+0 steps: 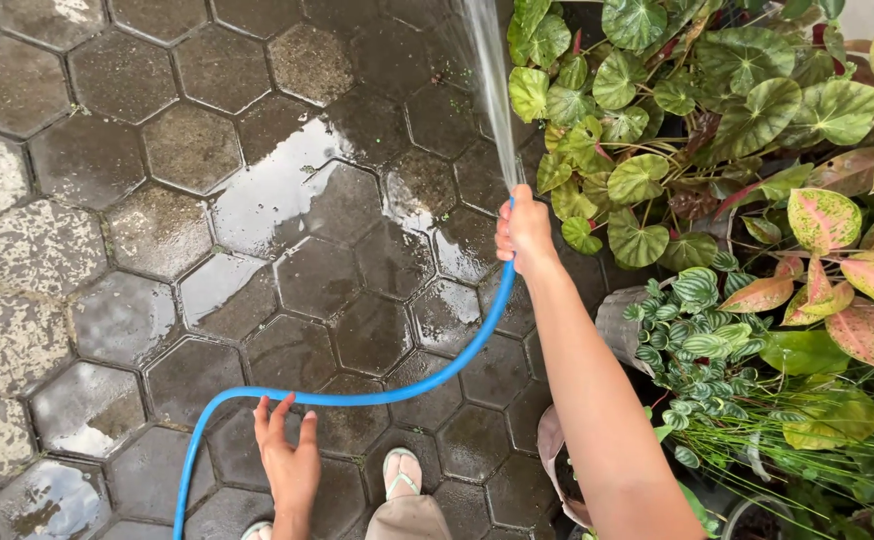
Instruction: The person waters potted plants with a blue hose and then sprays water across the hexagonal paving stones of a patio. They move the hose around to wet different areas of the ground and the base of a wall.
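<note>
The right arm stretches forward, its hand (524,232) curled into a closed fist, knuckles up. The left hand (288,448) hangs low, fingers loosely spread and open.

Soft, even daylight, no hard shadows. Pale sky glare on wet paving (277,200) left of the blue hose (397,395). Sharp focus throughout; water stream (492,90) above hose slightly motion-blurred. Mild wide-angle stretch at edges.

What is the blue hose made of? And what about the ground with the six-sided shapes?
The blue hose looks like soft plastic or rubber: it is smooth, evenly coloured, and bends in a loose curve between the left hand and the right hand. The paving looks like concrete blocks: grey, rough and speckled, with dark joints between the hexagons. It shines only where water sits on it.
</note>
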